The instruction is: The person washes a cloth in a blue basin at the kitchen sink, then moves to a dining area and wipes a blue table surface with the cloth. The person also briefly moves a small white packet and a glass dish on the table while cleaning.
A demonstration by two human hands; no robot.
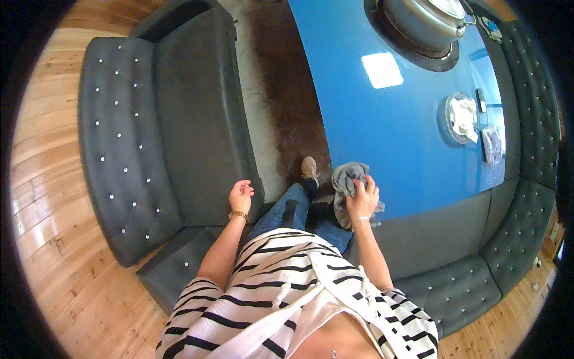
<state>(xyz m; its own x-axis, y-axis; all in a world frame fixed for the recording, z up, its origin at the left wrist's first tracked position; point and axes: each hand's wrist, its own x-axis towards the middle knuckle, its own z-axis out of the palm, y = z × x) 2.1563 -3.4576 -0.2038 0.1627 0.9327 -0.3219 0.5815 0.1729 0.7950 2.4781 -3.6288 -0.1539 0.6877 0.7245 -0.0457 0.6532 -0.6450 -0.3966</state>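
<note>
My right hand point(363, 199) grips a crumpled grey cloth point(349, 177) at the near left corner of a glossy blue table point(381, 148). Part of the cloth hangs below the hand, beside the table's edge. My left hand point(242, 195), with a gold-coloured watch or bracelet at the wrist, is held in the air near the front edge of the black sofa seat point(197, 125). Its fingers are loosely curled, with nothing seen in them.
A large metal pot point(417, 22) sits in a dark round fitting on the table. Towards its right side are a glass bowl point(448, 119) with white tissue, a small dark device point(481, 100) and a packet point(492, 142). Black tufted sofas flank the table.
</note>
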